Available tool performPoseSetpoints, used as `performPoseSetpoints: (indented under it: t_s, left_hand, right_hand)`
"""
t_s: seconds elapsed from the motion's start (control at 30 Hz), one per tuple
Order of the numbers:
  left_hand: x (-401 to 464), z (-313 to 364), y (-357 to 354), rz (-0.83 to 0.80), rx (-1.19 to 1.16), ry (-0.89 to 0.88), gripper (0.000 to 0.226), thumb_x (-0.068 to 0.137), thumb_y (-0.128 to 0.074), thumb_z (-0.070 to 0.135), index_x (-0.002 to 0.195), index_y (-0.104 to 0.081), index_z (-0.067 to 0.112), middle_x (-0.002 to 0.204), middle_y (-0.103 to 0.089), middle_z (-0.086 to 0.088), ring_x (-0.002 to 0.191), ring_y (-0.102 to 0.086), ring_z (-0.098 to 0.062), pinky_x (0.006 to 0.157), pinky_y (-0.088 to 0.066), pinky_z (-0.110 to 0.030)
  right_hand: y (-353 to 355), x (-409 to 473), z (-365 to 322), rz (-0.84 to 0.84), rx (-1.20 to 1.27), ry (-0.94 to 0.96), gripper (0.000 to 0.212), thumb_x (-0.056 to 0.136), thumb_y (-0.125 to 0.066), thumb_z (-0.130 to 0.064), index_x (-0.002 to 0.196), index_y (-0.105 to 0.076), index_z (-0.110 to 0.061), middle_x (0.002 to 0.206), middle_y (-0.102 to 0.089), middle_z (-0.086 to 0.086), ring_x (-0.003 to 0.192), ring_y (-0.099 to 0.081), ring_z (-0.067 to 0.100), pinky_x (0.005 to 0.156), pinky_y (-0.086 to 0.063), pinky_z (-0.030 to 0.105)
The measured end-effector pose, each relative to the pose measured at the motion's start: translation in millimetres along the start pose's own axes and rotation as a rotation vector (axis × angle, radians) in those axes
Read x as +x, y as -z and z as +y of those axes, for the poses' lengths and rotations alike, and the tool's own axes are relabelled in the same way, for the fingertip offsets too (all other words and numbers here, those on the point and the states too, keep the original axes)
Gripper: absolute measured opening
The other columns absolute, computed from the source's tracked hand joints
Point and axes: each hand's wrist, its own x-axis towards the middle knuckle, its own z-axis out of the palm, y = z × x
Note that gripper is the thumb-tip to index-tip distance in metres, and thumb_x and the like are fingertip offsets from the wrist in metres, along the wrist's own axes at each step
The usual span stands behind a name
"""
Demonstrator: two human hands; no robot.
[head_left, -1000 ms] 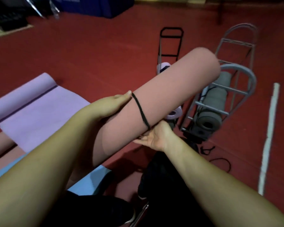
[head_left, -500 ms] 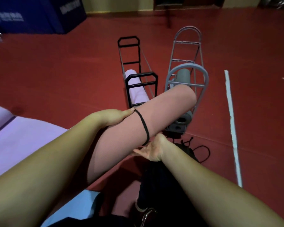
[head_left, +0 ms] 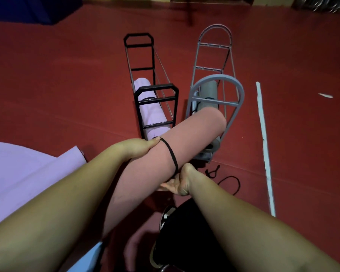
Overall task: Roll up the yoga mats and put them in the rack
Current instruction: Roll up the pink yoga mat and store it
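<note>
A thick dusty-pink foam yoga mat (head_left: 186,140), rolled into a tight smooth cylinder, slants through the middle of the frame, its far end reaching the grey arched metal rack (head_left: 217,89). A thin black elastic loop (head_left: 171,154) rings its middle. The left hand (head_left: 137,147) curls over the roll from above; the right hand (head_left: 180,181) cups it underneath, fingers hidden behind the mat.

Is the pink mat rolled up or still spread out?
Rolled up. The pink mat forms a tight tube with a black band around it, held off the floor by both hands.
</note>
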Motion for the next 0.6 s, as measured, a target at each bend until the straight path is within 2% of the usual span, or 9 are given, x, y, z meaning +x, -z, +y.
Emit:
performPoseSetpoints:
  t_s: [0.13,0.23,0.3,0.37,0.43,0.47,0.53,0.6]
  left_hand:
    - [21,9,-11,0.005,0.019,-0.005,0.075,0.097,-0.027,0.069,0.14,-0.055,0.015,0.149,-0.049,-0.008,0.136,-0.046,-0.025,0.104,-0.032,-0.028]
    - [38,17,-19,0.026,-0.011,0.018,0.072,0.098,-0.027,0.068,0.141,-0.055,0.017,0.149,-0.048,-0.008,0.136,-0.046,-0.025,0.103,-0.032,-0.029]
    - [41,25,-23,0.052,-0.035,0.025,0.072,0.097,-0.027,0.068,0.14,-0.055,0.018,0.149,-0.049,-0.008,0.134,-0.047,-0.025,0.101,-0.033,-0.029]
    - [49,29,-24,0.071,-0.051,0.039,0.072,0.097,-0.027,0.069,0.139,-0.056,0.019,0.148,-0.05,-0.008,0.132,-0.049,-0.026,0.099,-0.034,-0.031]
    - [55,35,-26,0.089,-0.049,0.057,0.073,0.097,-0.026,0.069,0.138,-0.058,0.017,0.146,-0.052,-0.009,0.13,-0.051,-0.027,0.099,-0.036,-0.031]
    - [61,38,-27,0.09,-0.057,0.067,0.074,0.098,-0.026,0.068,0.138,-0.059,0.016,0.146,-0.052,-0.01,0.13,-0.051,-0.027,0.101,-0.036,-0.032]
    - [71,41,-29,0.094,-0.101,0.074,0.072,0.098,-0.028,0.068,0.137,-0.06,0.016,0.144,-0.054,-0.01,0.129,-0.053,-0.027,0.108,-0.038,-0.034]
    - [79,42,-29,0.101,-0.171,0.061,0.07,0.094,-0.034,0.072,0.135,-0.061,0.021,0.14,-0.058,-0.006,0.124,-0.057,-0.026,0.11,-0.04,-0.04]
  right_hand:
    - [14,6,-12,0.056,-0.043,0.041,0.062,0.099,-0.026,-0.039,0.141,-0.042,0.005,0.139,-0.046,0.035,0.13,-0.044,0.051,0.037,-0.052,0.047]
    - [29,6,-24,0.028,-0.033,0.092,0.052,0.1,-0.028,-0.035,0.127,-0.055,0.0,0.118,-0.062,0.025,0.102,-0.062,0.042,0.037,-0.052,0.046]
    - [38,5,-32,0.007,-0.068,0.092,0.049,0.1,-0.026,-0.035,0.113,-0.059,-0.001,0.103,-0.065,0.022,0.086,-0.065,0.039,0.038,-0.053,0.044]
    - [43,5,-40,-0.009,-0.103,0.09,0.047,0.1,-0.025,-0.034,0.105,-0.06,-0.002,0.1,-0.064,0.022,0.088,-0.068,0.039,0.038,-0.053,0.042]
    - [46,8,-50,-0.009,-0.116,0.093,0.046,0.099,-0.025,-0.034,0.111,-0.059,-0.004,0.105,-0.063,0.021,0.107,-0.064,0.038,0.04,-0.055,0.04]
    - [47,9,-54,-0.003,-0.137,0.102,0.046,0.099,-0.027,-0.036,0.114,-0.058,-0.006,0.106,-0.064,0.019,0.106,-0.064,0.035,0.042,-0.055,0.038]
    - [50,10,-64,0.032,-0.199,0.126,0.045,0.097,-0.03,-0.043,0.111,-0.057,-0.01,0.097,-0.065,0.015,0.088,-0.066,0.029,0.046,-0.056,0.032]
    - [53,11,-75,0.088,-0.234,0.16,0.054,0.094,-0.029,-0.055,0.106,-0.057,-0.011,0.091,-0.066,0.015,0.079,-0.064,0.028,0.056,-0.054,0.03]
